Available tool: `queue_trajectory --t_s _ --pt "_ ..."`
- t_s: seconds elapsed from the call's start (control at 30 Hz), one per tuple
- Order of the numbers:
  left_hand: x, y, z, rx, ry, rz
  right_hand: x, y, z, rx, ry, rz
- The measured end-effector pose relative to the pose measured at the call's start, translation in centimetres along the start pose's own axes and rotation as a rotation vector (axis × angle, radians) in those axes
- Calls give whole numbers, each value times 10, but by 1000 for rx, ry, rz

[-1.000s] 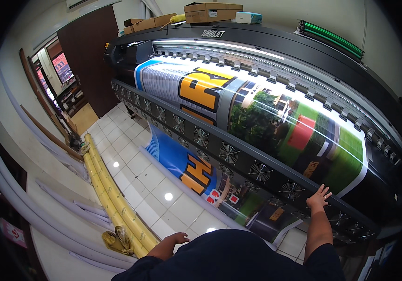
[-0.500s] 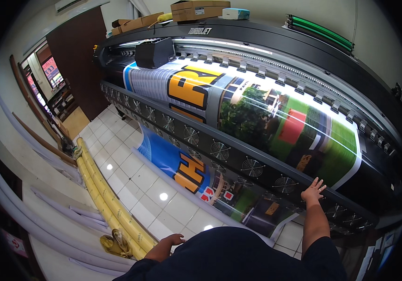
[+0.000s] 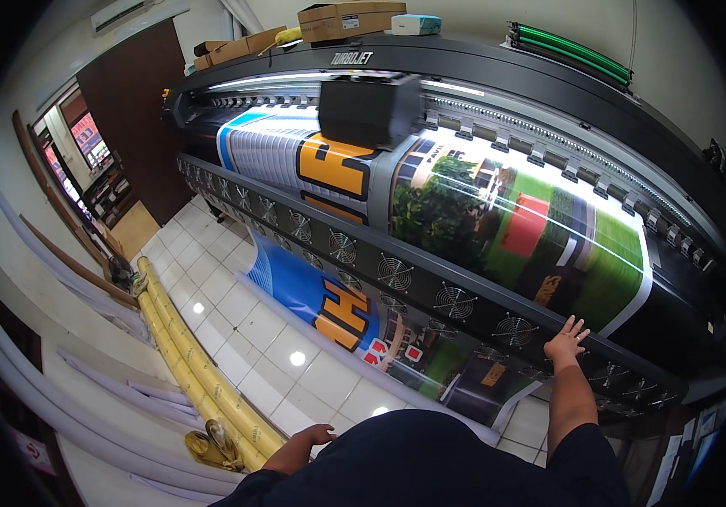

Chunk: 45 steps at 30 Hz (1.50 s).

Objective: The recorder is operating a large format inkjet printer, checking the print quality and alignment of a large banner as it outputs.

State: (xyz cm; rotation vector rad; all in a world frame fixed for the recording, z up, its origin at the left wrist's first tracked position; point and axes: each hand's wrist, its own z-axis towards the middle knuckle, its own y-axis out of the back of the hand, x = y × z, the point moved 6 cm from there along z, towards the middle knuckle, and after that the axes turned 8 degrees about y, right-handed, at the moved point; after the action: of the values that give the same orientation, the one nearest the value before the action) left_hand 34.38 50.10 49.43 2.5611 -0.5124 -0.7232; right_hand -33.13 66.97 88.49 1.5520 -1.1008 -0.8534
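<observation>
My right hand (image 3: 565, 341) rests with fingers spread on the dark front bar (image 3: 431, 270) of a wide-format printer (image 3: 464, 68). My left hand (image 3: 316, 435) hangs beside my dark-clothed belly, fingers loosely bent and holding nothing visible. A glossy printed banner (image 3: 519, 237) with orange lettering, trees and grass lies over the printer's bed, under the black print carriage (image 3: 367, 114). More printed banner (image 3: 283, 287), blue and orange, hangs below the row of fans, with a roll along its lower edge above the tiled floor.
Yellow rolls (image 3: 181, 355), a yellow bundle (image 3: 211, 444) and pale rolls (image 3: 25, 376) lie along the left. Cardboard boxes (image 3: 350, 19) and a green-lit roller frame (image 3: 566, 51) sit atop the printer. A brown door (image 3: 131, 127) and doorway (image 3: 84, 144) are at back left.
The print carriage has appeared at the left and travelled right along the rail over the banner. My view has shifted slightly; both hands stay in much the same place.
</observation>
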Motion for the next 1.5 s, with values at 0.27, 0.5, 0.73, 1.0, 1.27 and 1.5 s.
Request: queue_trajectory --t_s 0.27,0.5,0.73,1.0,1.27,1.5 --pt "-12 -9 -4 62 -58 98 2 -2 3 -5 2 -7" --pt "-23 18 -27 40 171 -206 -3 -4 2 -12 1 27" --pt "-12 0 -23 143 82 -411 3 1 3 -21 36 37" --pt "-31 10 -19 242 -46 -90 -6 6 -2 -30 15 26" --pt "-44 -7 -15 274 -354 237 -5 8 4 -30 19 10" --pt "-29 -7 -17 210 -365 274 -2 -3 16 -51 39 2"
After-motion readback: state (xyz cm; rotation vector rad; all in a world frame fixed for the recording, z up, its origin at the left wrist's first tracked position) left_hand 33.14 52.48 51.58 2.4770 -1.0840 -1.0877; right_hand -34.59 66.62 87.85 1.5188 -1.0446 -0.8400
